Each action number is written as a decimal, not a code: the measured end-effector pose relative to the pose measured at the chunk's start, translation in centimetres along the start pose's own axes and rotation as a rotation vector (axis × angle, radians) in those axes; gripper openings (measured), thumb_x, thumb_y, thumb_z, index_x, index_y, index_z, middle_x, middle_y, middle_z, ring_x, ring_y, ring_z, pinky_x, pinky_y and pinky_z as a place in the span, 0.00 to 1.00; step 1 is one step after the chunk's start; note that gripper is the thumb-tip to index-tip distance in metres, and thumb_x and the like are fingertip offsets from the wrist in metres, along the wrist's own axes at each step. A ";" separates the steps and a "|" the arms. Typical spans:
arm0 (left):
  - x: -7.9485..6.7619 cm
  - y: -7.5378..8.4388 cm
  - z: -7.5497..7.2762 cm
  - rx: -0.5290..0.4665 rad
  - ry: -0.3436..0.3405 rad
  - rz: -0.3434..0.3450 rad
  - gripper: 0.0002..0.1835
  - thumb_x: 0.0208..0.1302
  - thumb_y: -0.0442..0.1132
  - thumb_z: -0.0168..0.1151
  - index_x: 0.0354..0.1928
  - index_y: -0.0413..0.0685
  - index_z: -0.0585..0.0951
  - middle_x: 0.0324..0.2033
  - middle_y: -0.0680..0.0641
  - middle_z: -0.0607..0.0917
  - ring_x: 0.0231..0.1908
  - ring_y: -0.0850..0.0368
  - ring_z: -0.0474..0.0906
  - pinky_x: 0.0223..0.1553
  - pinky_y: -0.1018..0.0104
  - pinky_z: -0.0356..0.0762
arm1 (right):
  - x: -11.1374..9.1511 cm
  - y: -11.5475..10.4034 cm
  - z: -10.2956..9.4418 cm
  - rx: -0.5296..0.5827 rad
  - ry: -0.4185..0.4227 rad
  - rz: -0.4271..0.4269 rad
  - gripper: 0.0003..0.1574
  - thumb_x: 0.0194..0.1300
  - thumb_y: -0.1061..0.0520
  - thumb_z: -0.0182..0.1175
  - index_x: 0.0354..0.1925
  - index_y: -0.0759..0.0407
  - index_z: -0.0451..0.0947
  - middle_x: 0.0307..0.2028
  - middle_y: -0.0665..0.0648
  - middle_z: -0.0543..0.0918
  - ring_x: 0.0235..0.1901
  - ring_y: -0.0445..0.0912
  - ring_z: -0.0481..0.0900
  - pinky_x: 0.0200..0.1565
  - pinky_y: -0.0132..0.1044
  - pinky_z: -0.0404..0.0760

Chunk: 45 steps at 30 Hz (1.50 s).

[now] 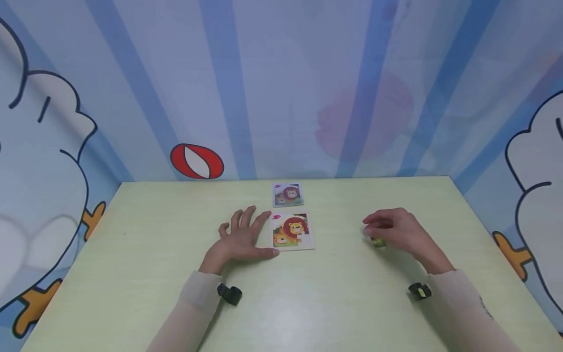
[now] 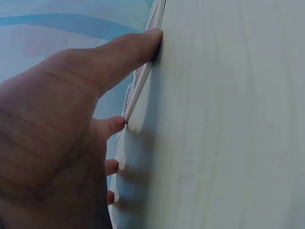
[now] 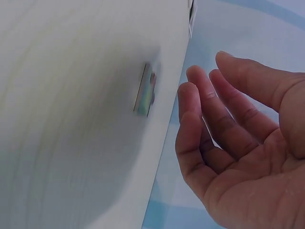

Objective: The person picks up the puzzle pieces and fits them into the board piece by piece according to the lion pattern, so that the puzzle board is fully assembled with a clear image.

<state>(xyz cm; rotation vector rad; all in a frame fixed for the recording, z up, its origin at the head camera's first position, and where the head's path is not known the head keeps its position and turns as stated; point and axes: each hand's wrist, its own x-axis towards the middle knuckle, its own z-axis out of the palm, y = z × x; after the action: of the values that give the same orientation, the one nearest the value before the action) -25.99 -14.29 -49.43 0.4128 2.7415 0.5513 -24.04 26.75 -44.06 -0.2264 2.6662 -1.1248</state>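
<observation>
A small jigsaw puzzle [image 1: 290, 231] with a lion and cub picture lies mid-table, its lower right corner showing bare white. My left hand [image 1: 241, 240] is spread beside it, thumb at the near left corner and index fingertip at the far left one. In the left wrist view the thumb [image 2: 128, 50] touches the board's edge. Over to the right, my right hand [image 1: 398, 231] hovers with loosely bent fingers above a small greenish puzzle piece [image 1: 378, 242]. The right wrist view shows that piece [image 3: 145, 93] on the table, apart from the fingers [image 3: 190, 102].
A matching lion picture card [image 1: 288, 194] lies just behind the puzzle. The pale table [image 1: 132, 254] ends at a blue striped backdrop [image 1: 286, 98], with printed cartoon panels at both sides. Each wrist wears a small black camera [image 1: 230, 295].
</observation>
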 end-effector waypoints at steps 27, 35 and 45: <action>-0.2 0.1 -0.1 -0.006 -0.004 -0.007 0.60 0.59 0.71 0.69 0.87 0.67 0.49 0.88 0.42 0.40 0.85 0.31 0.33 0.76 0.17 0.39 | -0.4 3.1 -0.8 -0.149 -0.094 -0.075 0.17 0.67 0.59 0.73 0.53 0.54 0.84 0.38 0.54 0.80 0.35 0.44 0.71 0.35 0.34 0.71; -0.1 0.1 -0.1 -0.008 -0.004 -0.010 0.61 0.59 0.72 0.70 0.87 0.67 0.49 0.88 0.42 0.40 0.85 0.31 0.33 0.75 0.16 0.39 | -0.3 2.8 -0.6 -0.140 -0.051 -0.066 0.15 0.66 0.57 0.74 0.48 0.56 0.80 0.41 0.58 0.85 0.39 0.45 0.79 0.39 0.36 0.77; 0.2 -0.1 0.2 0.022 -0.003 -0.014 0.60 0.59 0.72 0.69 0.87 0.69 0.48 0.88 0.43 0.40 0.85 0.32 0.33 0.76 0.17 0.40 | -0.2 2.2 -0.5 -0.081 -0.048 -0.068 0.07 0.74 0.59 0.67 0.47 0.58 0.81 0.39 0.55 0.90 0.34 0.43 0.78 0.35 0.34 0.75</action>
<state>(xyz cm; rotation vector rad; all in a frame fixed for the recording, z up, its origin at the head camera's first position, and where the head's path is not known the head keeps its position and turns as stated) -26.06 -14.22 -49.69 0.3986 2.7479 0.5165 -24.12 28.69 -45.28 -0.3563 2.6823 -1.0187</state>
